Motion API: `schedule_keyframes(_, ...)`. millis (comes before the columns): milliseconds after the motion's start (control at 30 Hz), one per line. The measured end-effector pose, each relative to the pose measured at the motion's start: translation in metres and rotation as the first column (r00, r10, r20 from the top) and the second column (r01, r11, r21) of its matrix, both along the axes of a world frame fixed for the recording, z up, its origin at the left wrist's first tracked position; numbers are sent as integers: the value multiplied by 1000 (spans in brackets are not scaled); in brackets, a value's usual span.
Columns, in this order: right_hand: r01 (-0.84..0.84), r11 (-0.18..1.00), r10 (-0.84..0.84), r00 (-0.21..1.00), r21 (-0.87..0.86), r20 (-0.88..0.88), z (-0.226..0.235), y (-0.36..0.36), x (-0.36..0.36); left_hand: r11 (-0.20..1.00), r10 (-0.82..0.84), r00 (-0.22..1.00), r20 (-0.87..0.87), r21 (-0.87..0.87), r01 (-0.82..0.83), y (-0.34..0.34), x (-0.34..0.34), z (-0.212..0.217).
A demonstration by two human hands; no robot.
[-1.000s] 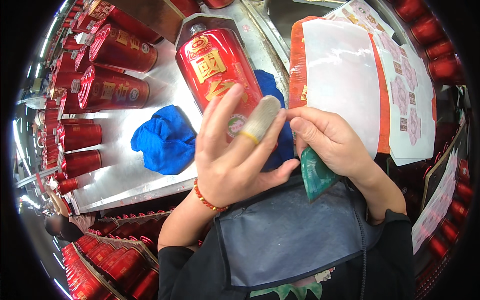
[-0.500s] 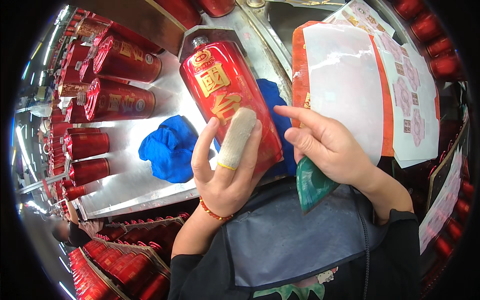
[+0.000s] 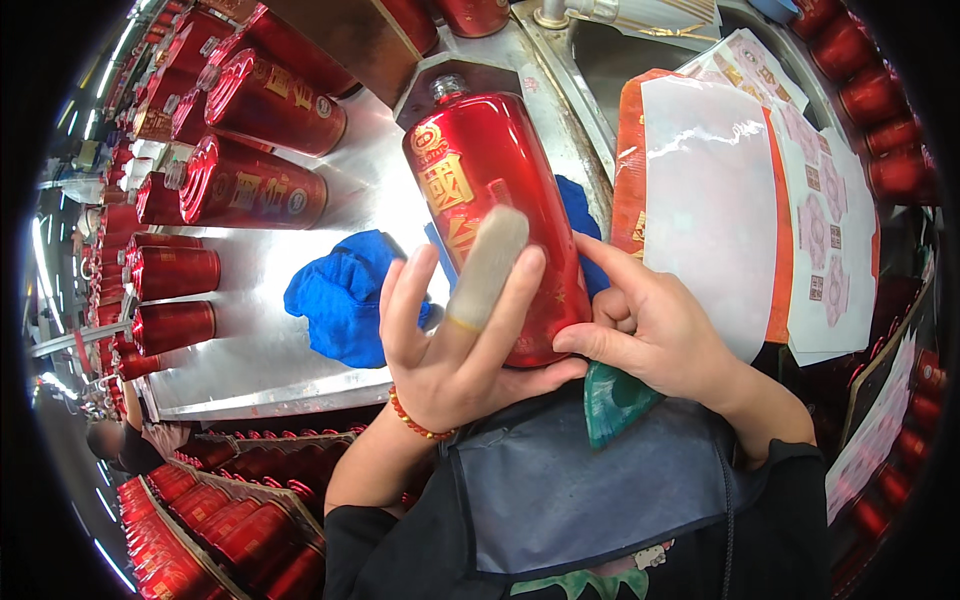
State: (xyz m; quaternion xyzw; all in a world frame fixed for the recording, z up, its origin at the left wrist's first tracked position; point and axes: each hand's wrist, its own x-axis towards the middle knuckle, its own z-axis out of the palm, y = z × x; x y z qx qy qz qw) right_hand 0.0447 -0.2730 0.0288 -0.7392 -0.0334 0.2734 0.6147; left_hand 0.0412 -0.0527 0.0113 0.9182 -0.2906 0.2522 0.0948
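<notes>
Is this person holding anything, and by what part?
The right hand holds a green tool by its hidden upper end. The right thumb and left hand touch the red bottle near its base.

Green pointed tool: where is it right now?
The green pointed tool is right of centre in the head view, held in the right hand, its tip over the dark apron, to the lower right of the red bottle.
</notes>
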Motion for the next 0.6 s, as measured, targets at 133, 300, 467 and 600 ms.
schedule_keyframes(133, -2, 1000, 2, 1000, -13, 19, -3, -1, 0, 999, -31, 997, -64, 34, 33, -1, 17, 12)
schedule_keyframes(300, -13, 1000, 13, 999, 7, 30, -8, -3, 0, 996, -69, 996, -60, 50, 72, 0, 20, 23)
schedule_keyframes(467, -16, 1000, 16, 999, 20, 28, -8, -1, 0, 992, -117, 989, 91, 56, 112, 12, -14, 0)
schedule_keyframes(600, -10, 999, 11, 1000, 39, -8, -8, 0, 1, 998, -57, 998, -11, 41, 58, 5, -11, 9)
